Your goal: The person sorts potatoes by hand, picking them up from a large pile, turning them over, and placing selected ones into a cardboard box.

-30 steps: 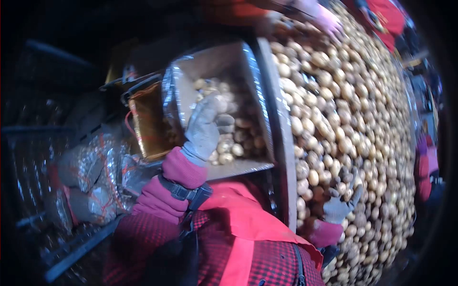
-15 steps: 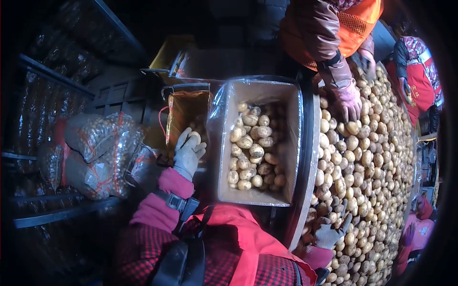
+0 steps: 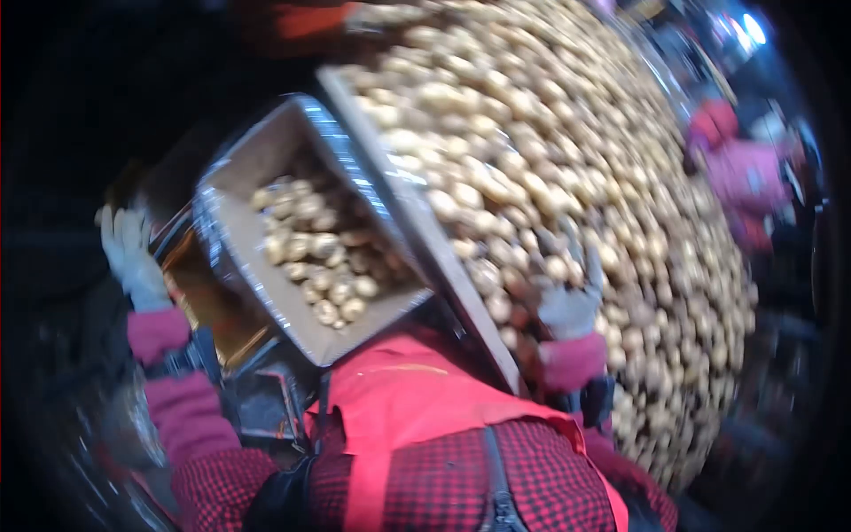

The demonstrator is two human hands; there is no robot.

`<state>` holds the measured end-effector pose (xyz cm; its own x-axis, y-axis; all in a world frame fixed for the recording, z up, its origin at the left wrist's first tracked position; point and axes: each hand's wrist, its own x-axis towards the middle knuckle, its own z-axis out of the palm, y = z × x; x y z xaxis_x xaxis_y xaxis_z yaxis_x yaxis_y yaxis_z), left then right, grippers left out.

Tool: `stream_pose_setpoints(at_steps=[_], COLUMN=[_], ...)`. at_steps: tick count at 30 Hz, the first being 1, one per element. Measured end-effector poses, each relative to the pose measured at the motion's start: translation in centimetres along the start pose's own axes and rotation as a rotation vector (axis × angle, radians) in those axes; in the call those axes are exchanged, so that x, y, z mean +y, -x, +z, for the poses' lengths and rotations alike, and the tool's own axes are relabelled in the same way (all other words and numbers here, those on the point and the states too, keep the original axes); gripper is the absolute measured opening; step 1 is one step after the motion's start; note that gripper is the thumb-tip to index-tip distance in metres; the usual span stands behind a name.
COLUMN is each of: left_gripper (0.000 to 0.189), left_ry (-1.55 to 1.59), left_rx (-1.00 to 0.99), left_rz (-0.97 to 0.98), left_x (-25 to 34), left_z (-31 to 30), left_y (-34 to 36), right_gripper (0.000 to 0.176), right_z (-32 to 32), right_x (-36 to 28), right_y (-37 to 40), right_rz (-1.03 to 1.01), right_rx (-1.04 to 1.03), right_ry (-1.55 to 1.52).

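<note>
My left hand [image 3: 133,257], in a pale work glove, is raised at the far left beside a yellow crate [image 3: 208,297]. Its fingers are stretched out and I see nothing held in them. My right hand [image 3: 572,301], gloved too, lies with fingers apart on a large heap of potatoes [image 3: 656,301], touching several. Between the hands stands a plastic-lined carton [image 3: 257,266], tilted in view, partly filled with potatoes [image 3: 310,244]. Motion blur softens the picture.
A light board edge [image 3: 443,275] runs between the carton and the heap. Across the heap is a person in pink [image 3: 745,177]. An orange garment [image 3: 310,19] of another person shows at the top. A dark crate [image 3: 261,403] sits at lower left.
The view has turned, so carton and heap appear rotated. My left hand has moved outward, and the potato it held is out of its fingers. My right hand remains over the heap.
</note>
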<state>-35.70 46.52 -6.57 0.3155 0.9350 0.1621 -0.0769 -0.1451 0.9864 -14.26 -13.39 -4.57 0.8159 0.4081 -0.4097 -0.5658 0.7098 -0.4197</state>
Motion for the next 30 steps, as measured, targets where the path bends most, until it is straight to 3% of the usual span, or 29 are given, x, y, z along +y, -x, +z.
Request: stream_pose_setpoints(at_steps=[1,2,4,6,8,12,16,18,20,22,30], left_gripper=[0.057,0.052,0.049,0.047,0.045,0.051,0.068,0.079,0.084,0.082,0.070], left_ry=[-0.145,-0.029,-0.219,-0.226,-0.159,-0.187,-0.066,-0.020,-0.050,-0.063,-0.117], left_rx=[-0.105,-0.158,-0.410,-0.652,-0.894,-1.319,-1.780,-1.850,-1.867,-1.671,-1.720], left_rz=[-0.015,-0.101,0.199,0.148,0.223,0.805,0.928,1.111,1.179,1.386,1.331], left_x=[-0.6,-0.9,-2.4,1.9,4.6,6.7,8.0,8.5,9.6,8.7,8.5], left_z=[2.8,5.9,11.8,17.9,22.6,29.5,33.2,35.2,37.7,41.2,48.4], left_y=[2.2,4.5,9.7,15.2,19.6,25.4,33.5,37.0,38.9,41.4,46.5], right_gripper=[0.060,0.061,0.061,0.059,0.056,0.060,0.058,0.054,0.056,0.061,0.054], right_z=[0.0,-0.3,-0.9,-2.1,-2.2,-3.6,-6.7,-5.6,-4.6,-5.1,-6.4], right_x=[-0.6,-1.1,-2.1,-2.8,-3.6,-4.6,-5.3,-5.8,-6.3,-7.0,-7.7], right_y=[0.9,1.6,3.2,4.6,6.4,9.1,11.1,12.1,13.1,14.1,12.3], right_rz=[-0.029,-0.079,-0.194,-0.266,-0.192,-0.290,-0.463,-0.452,-0.510,-0.541,-0.494], right_rx=[-0.003,-0.003,0.022,-0.008,-0.074,-0.016,0.041,-0.045,0.028,0.034,0.043], right_ry=[-0.048,0.006,0.218,0.171,-0.146,-0.176,-0.063,-0.197,-0.203,-0.143,-0.202])
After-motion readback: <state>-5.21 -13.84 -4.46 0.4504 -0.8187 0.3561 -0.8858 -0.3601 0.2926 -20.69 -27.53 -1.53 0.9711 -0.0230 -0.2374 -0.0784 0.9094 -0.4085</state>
